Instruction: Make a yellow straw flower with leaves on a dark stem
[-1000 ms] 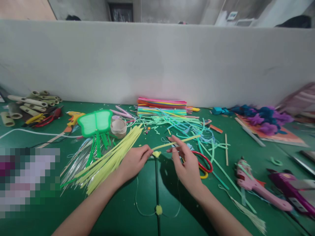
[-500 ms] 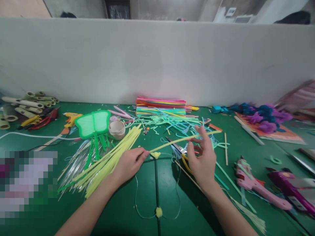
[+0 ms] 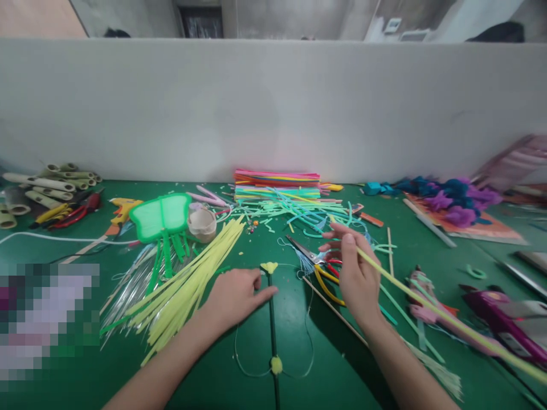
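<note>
My right hand (image 3: 355,272) pinches one end of a long yellow pipe cleaner (image 3: 440,315), which slants down to the lower right corner. My left hand (image 3: 237,296) rests on the green table (image 3: 299,376) with its fingers touching a dark thin stem (image 3: 272,324) that carries a small yellow tuft at its top (image 3: 269,266) and another lower down (image 3: 276,364). A bundle of pale yellow pipe cleaners (image 3: 192,279) lies just left of my left hand. Red-and-yellow-handled scissors (image 3: 318,267) lie under my right hand.
A stack of coloured pipe cleaners (image 3: 277,183) sits by the white partition, with green cut pieces strewn in front. A green butterfly shape (image 3: 161,215), a tape roll (image 3: 202,223), paper tubes (image 3: 47,185) at left. Pink glue guns (image 3: 436,319) and purple flowers (image 3: 453,202) at right.
My right hand pulled the yellow pipe cleaner away from my left hand and swung it to the lower right. My left hand let go of it and settled on the stem.
</note>
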Motion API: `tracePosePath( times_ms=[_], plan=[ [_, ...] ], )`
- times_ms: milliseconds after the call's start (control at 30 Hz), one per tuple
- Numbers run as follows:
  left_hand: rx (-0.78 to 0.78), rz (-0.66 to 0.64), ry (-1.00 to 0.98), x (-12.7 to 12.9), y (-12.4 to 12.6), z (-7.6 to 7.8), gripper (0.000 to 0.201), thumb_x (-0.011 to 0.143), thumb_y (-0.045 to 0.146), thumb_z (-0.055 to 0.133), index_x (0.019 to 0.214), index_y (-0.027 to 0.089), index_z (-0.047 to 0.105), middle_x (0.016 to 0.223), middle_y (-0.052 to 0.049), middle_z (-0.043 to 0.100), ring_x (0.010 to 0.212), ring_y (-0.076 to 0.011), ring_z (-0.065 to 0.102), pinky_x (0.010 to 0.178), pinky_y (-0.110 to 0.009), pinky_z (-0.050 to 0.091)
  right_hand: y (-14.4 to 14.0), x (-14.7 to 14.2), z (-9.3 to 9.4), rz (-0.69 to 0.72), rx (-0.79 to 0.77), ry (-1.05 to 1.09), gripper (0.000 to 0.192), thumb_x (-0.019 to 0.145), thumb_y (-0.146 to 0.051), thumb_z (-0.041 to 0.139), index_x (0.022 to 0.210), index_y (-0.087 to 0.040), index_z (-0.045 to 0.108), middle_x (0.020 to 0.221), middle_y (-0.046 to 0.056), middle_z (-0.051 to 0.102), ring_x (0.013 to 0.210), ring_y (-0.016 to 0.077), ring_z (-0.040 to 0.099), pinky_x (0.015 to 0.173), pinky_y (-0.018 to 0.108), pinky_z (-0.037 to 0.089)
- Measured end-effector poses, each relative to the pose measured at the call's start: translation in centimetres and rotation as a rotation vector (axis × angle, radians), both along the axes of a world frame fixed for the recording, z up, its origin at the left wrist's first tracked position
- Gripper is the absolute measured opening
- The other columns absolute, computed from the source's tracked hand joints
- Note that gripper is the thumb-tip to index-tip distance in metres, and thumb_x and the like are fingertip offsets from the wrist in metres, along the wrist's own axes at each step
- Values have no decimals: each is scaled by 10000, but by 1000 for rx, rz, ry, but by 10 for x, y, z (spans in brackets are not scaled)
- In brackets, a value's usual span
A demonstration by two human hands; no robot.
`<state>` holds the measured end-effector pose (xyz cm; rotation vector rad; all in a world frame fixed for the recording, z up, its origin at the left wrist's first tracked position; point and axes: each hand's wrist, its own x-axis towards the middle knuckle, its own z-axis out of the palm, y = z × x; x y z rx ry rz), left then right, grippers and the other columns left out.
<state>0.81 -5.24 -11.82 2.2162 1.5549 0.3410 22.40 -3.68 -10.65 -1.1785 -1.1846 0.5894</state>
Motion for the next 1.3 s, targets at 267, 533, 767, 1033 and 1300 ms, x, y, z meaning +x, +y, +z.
tracePosePath(
  times_ms=[267, 533, 767, 1033, 1300],
  plan=[
    [-34, 19, 178, 23, -8, -6, 328, 889, 453, 466, 708, 196, 562, 656, -45, 639, 628, -220, 600, 512, -266, 220, -5, -8, -3, 112, -53, 0, 319, 945, -420, 447, 1124, -217, 616, 967, 56, 642, 691, 136, 605, 587, 268, 495],
    [0, 144, 41, 27, -4, -11, 335, 927, 355, 406, 636, 202, 471, 552, 15, 505, 531, -155, 502, 506, -260, 229, -6, -7, -1, 115, -55, 57, 312, 946, -411, 452, 1137, -220, 608, 983, 53, 647, 687, 126, 606, 599, 262, 492],
    [-38, 362, -855, 13, 1, 2, 390, 917, 500, 438, 680, 196, 499, 525, 65, 397, 463, -98, 384, 465, -213, 303, -6, -2, 0, 91, -38, 204, 346, 952, -393, 428, 1235, -227, 541, 989, 57, 664, 675, 128, 604, 571, 253, 484],
    [-212, 275, -987, 22, 1, -10, 375, 906, 491, 482, 730, 171, 568, 545, 60, 478, 436, -64, 401, 444, -180, 300, -6, 4, -2, 94, -116, 67, 371, 962, -434, 400, 1232, -285, 606, 1022, 40, 623, 854, 143, 585, 741, 289, 514],
    [-258, 178, -993, 29, -3, -18, 346, 930, 452, 465, 829, 165, 629, 610, 39, 537, 468, -63, 435, 448, -178, 306, -21, -8, 10, 328, -164, 126, 200, 834, -358, 643, 970, -212, 632, 810, 29, 695, 641, 143, 647, 569, 259, 538]
  ],
)
